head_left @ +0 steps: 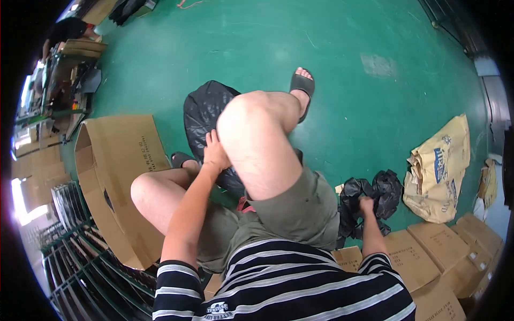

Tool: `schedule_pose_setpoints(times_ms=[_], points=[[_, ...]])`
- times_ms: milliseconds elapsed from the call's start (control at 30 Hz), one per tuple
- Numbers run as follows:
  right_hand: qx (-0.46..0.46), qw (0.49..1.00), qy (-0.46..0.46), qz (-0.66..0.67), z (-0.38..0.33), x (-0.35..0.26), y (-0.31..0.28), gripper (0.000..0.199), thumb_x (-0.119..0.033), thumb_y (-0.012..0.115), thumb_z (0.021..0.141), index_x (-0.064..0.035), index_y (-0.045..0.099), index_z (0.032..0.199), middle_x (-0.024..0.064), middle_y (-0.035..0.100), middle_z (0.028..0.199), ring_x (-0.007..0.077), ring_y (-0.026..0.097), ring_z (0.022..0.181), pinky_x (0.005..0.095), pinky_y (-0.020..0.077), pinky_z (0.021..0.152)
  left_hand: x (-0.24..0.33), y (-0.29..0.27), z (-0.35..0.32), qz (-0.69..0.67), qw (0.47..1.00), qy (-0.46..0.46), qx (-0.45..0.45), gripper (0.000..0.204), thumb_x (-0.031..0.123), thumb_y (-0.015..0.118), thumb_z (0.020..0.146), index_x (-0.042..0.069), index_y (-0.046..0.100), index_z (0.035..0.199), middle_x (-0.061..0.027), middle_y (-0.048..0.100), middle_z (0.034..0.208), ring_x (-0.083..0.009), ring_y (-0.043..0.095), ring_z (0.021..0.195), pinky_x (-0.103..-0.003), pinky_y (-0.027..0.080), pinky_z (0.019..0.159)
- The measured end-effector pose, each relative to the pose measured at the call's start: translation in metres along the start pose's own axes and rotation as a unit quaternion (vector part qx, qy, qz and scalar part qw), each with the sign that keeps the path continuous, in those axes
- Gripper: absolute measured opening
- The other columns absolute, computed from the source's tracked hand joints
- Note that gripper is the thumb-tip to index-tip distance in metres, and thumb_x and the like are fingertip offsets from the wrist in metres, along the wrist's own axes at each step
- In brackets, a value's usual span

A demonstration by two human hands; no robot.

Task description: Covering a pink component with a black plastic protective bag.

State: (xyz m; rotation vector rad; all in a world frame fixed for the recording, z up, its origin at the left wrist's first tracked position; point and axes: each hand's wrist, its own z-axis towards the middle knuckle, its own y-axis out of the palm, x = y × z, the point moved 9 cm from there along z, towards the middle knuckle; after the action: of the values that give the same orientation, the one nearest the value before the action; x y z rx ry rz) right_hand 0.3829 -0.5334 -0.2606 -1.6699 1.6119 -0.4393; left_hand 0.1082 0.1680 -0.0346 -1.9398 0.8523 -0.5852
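Note:
Between my legs stands a full black plastic bag (202, 109), partly hidden behind my raised knee. My left hand (215, 153) lies against its side with the fingers stretched out. Off to my right, a bunch of crumpled black plastic bags (386, 190) rests beside my hip. Closed fingers of my right hand (366, 204) grip the black plastic there; the fingertips are hidden in the folds.
An open cardboard box (126, 134) stands left, by a dark green metal rack (80, 262). A yellow woven sack (440, 174) leans at right, behind stacked cardboard boxes (436, 243). Another person (67, 32) works at the far left. Green floor (257, 48) stretches ahead.

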Motion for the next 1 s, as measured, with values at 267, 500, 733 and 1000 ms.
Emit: schedule_pose_setpoints(times_ms=[267, 500, 733, 1000], points=[[-0.092, 0.981, 0.158, 0.067, -0.077, -0.031, 0.057, 0.027, -0.03, 0.073, 0.081, -0.0064, 0.074, 0.095, 0.0178, 0.072, 0.1, 0.0344, 0.068, 0.096, 0.0393, 0.0514, 0.084, -0.03, 0.063, 0.029, -0.041, 0.994, 0.062, -0.082, 0.069, 0.049, 0.056, 0.087, 0.017, 0.041, 0.147, -0.0166, 0.034, 0.154, -0.0479, 0.02, 0.142, -0.05, 0.039, 0.106], [0.095, 0.954, 0.189, 0.214, -0.047, -0.067, -0.024, 0.026, -0.028, 0.073, 0.079, -0.0078, 0.075, 0.095, 0.0137, 0.073, 0.095, 0.0265, 0.07, 0.088, 0.0363, 0.0512, 0.084, 0.004, 0.043, 0.051, 0.051, 0.988, 0.136, -0.057, 0.072, 0.049, 0.058, 0.086, 0.017, 0.039, 0.148, -0.0183, 0.031, 0.155, -0.0488, 0.019, 0.142, -0.053, 0.039, 0.106], [0.128, 0.873, 0.297, 0.367, -0.035, -0.076, -0.001, 0.017, -0.016, 0.076, 0.077, -0.0028, 0.068, 0.084, 0.0099, 0.069, 0.075, 0.0213, 0.069, 0.068, 0.0342, 0.0531, 0.056, 0.001, 0.042, 0.038, 0.105, 0.982, 0.157, -0.019, 0.075, 0.049, 0.061, 0.086, 0.017, 0.036, 0.149, -0.0199, 0.028, 0.155, -0.0497, 0.018, 0.142, -0.056, 0.039, 0.105], [0.357, 0.793, 0.337, 0.361, -0.042, 0.02, -0.037, 0.019, -0.01, 0.058, 0.077, -0.0023, 0.064, 0.093, 0.0115, 0.063, 0.069, 0.0213, 0.059, 0.05, 0.0351, 0.0457, 0.045, 0.019, 0.044, 0.032, 0.132, 0.969, 0.207, 0.038, 0.079, 0.049, 0.063, 0.085, 0.017, 0.034, 0.151, -0.0218, 0.025, 0.156, -0.0507, 0.018, 0.142, -0.059, 0.039, 0.104]])
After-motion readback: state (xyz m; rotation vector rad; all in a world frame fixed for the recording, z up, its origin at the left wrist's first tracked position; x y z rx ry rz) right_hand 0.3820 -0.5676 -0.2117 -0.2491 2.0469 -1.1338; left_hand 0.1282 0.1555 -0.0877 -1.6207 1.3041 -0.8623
